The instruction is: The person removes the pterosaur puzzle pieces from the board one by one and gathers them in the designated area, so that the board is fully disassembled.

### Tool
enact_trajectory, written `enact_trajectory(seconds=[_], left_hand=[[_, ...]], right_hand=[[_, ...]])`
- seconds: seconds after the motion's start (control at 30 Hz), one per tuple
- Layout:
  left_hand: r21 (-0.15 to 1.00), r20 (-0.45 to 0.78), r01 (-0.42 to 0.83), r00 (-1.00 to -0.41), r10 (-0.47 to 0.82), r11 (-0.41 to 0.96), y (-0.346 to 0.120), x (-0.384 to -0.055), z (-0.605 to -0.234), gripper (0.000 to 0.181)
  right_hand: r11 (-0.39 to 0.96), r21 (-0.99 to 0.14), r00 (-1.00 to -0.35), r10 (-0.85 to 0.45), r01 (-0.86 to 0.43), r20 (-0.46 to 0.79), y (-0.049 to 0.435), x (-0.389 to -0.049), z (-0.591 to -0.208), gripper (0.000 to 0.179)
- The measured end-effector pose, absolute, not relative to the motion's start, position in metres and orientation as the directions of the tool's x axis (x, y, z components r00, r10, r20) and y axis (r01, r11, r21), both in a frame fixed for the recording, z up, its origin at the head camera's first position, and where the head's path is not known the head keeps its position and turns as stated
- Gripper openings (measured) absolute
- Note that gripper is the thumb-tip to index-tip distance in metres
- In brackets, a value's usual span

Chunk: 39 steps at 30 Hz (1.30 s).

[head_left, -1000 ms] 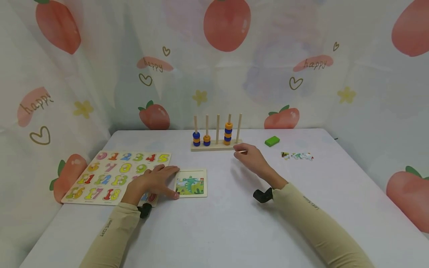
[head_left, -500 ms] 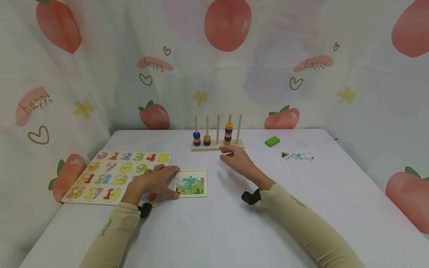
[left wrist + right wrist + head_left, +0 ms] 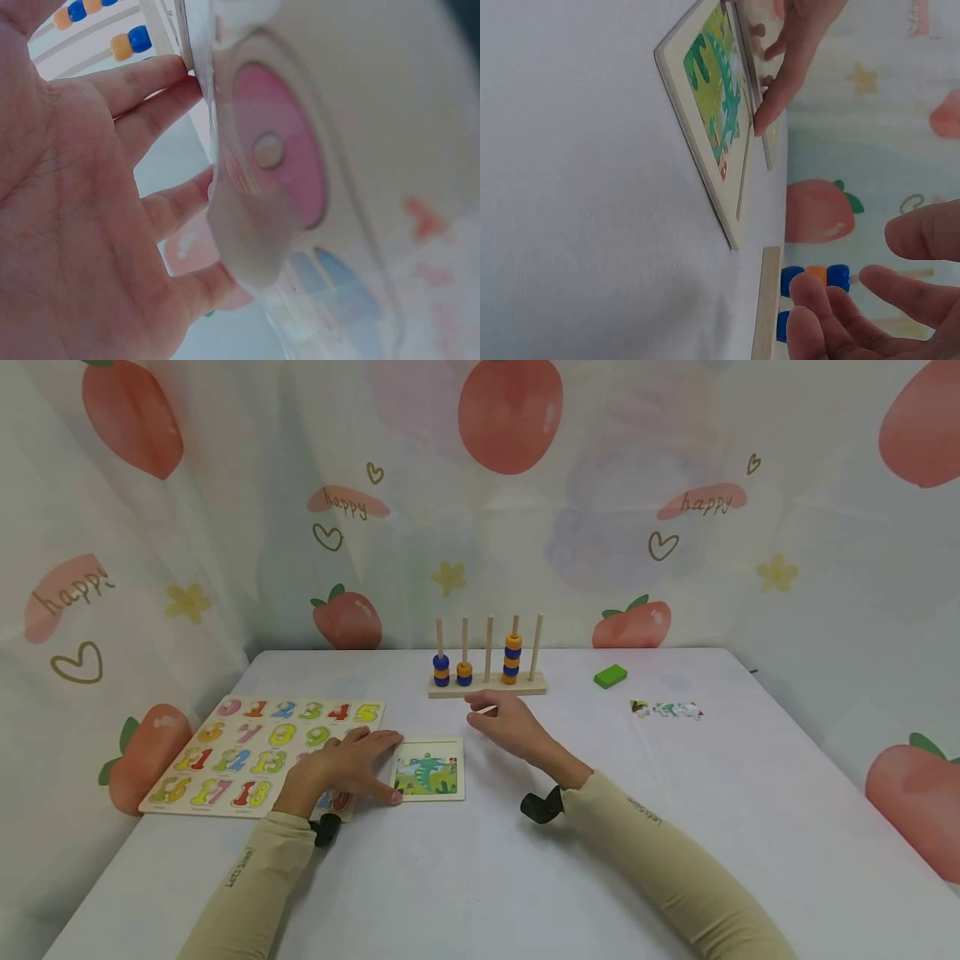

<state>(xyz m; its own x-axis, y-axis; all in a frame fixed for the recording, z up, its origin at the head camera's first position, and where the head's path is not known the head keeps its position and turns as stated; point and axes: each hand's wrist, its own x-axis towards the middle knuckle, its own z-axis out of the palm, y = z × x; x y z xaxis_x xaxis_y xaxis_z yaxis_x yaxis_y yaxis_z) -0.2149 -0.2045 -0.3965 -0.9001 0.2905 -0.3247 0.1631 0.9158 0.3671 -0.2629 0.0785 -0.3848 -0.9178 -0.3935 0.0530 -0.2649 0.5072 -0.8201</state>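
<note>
A small wooden tray puzzle with a green dinosaur picture lies flat on the table. My left hand rests at its left side, fingers spread, with the thumb at the near left corner and a fingertip at the far left corner. The heel of that hand is over the number puzzle board. To the right of the tray my right hand hovers above the table. In the right wrist view its fingers are loosely bent with nothing between them.
A wooden peg stand with blue and orange beads stands behind the hands. A green block lies to its right. Nearer, on the right, are several joined-looking jigsaw pieces. Patterned curtains enclose the table.
My right hand has moved left across the table, from in front of the stand's right end toward the tray puzzle. My left hand and the tray have stayed put.
</note>
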Motion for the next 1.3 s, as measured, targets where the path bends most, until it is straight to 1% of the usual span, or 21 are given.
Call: enact_trajectory(seconds=[0.27,0.53,0.77,0.97,1.17,1.3], left_hand=[[0.37,-0.327,0.14,-0.906,0.27,0.918,-0.208,-0.222,-0.409,0.105],[0.355,-0.34,0.118,-0.908,0.245,0.927,-0.206,-0.219,-0.4,0.105],[0.351,-0.341,0.128,-0.905,0.254,0.928,-0.204,-0.218,-0.4,0.107],[0.34,-0.342,0.133,-0.905,0.254,0.931,-0.203,-0.216,-0.397,0.104],[0.345,-0.332,0.161,-0.9,0.281,0.924,-0.202,-0.214,-0.392,0.101],[0.344,-0.337,0.158,-0.9,0.278,0.926,-0.201,-0.212,-0.39,0.102]], right_hand=[[0.48,-0.826,-0.892,-0.449,-0.295,0.057,0.062,-0.257,-0.387,0.04],[0.491,-0.812,-0.869,-0.493,-0.314,0.038,0.047,-0.252,-0.389,0.039],[0.494,-0.793,-0.823,-0.568,-0.355,0.015,0.037,-0.247,-0.391,0.04],[0.491,-0.776,-0.784,-0.62,-0.397,0.009,0.03,-0.247,-0.393,0.038],[0.523,-0.719,-0.756,-0.655,-0.458,0.006,0.025,-0.249,-0.396,0.035],[0.549,-0.669,-0.745,-0.667,-0.5,0.009,0.021,-0.25,-0.398,0.032]])
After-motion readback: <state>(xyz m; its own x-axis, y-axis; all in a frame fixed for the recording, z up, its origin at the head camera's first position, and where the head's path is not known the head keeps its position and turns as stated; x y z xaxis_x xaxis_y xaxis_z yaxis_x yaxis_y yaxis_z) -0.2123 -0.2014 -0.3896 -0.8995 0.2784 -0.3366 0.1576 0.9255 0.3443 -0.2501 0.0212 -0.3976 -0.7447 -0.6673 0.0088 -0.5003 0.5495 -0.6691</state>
